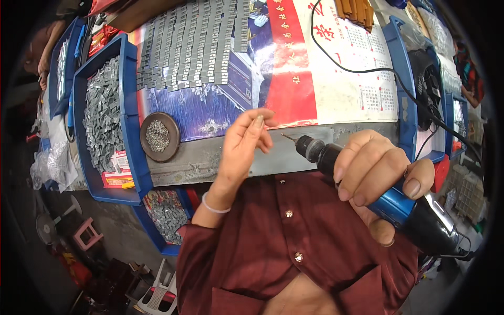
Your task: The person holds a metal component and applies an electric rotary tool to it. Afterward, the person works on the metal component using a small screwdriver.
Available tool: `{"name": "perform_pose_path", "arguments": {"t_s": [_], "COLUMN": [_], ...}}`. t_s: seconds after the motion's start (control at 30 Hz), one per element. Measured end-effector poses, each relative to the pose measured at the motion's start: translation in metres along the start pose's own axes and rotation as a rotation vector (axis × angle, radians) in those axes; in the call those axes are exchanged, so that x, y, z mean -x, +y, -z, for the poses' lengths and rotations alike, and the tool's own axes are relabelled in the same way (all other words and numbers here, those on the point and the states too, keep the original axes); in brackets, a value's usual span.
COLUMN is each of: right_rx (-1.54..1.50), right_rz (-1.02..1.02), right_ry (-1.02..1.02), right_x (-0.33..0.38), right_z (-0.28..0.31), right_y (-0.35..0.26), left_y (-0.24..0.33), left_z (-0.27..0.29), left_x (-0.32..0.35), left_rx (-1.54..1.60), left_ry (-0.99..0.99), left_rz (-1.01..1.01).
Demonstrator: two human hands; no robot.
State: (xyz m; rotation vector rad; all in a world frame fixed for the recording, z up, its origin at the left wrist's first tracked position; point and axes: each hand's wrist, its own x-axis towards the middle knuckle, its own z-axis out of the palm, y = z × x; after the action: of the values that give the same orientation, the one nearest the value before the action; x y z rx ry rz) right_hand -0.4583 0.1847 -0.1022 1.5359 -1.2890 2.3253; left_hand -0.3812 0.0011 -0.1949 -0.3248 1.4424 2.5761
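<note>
Gripping the blue electric screwdriver (pixel 388 197), the right hand (pixel 375 176) aims its bit up-left toward the pinched-together left hand (pixel 247 144).

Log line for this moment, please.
left hand: pinching a small screw | right hand: gripping blue electric screwdriver, bit aimed left | round dish of screws on bench | blue bin of metal parts

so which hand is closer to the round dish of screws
Left. The left hand is raised just to the right of the round dish, with bare table edge between them. The right hand grips the blue electric screwdriver farther right, beyond the left hand.
</note>
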Motion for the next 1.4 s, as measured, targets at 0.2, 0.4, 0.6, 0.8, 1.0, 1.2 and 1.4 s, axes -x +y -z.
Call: {"name": "perform_pose_path", "arguments": {"t_s": [0.2,0.4,0.6,0.8,1.0,1.2,1.4], "right_rx": [0.039,0.039,0.067,0.039,0.017,0.141,0.148], "right_rz": [0.050,0.039,0.019,0.017,-0.039,-0.047,-0.077], "right_ry": [0.107,0.149,0.171,0.151,0.093,0.120,0.054], "right_x": [0.010,0.019,0.022,0.025,0.026,0.027,0.030], "right_z": [0.013,0.026,0.037,0.042,0.044,0.031,0.022], "right_y": [-0.004,-0.006,-0.004,0.002,0.013,0.033,0.053], "left_y": [0.018,0.006,-0.002,-0.016,-0.025,-0.013,-0.021], "left_z": [0.017,0.024,0.023,-0.008,-0.009,0.011,0.018], "left_x": [-0.060,-0.101,-0.105,-0.053,-0.022,-0.057,-0.058], "left_rx": [-1.323,-1.801,-1.784,-1.782,-1.573,-1.347,-1.274], "left_ry": [0.149,0.266,0.233,0.064,-0.072,-0.115,-0.089], "left_rz": [-0.564,-0.507,-0.535,-0.458,-0.568,-0.558,-0.532]}}
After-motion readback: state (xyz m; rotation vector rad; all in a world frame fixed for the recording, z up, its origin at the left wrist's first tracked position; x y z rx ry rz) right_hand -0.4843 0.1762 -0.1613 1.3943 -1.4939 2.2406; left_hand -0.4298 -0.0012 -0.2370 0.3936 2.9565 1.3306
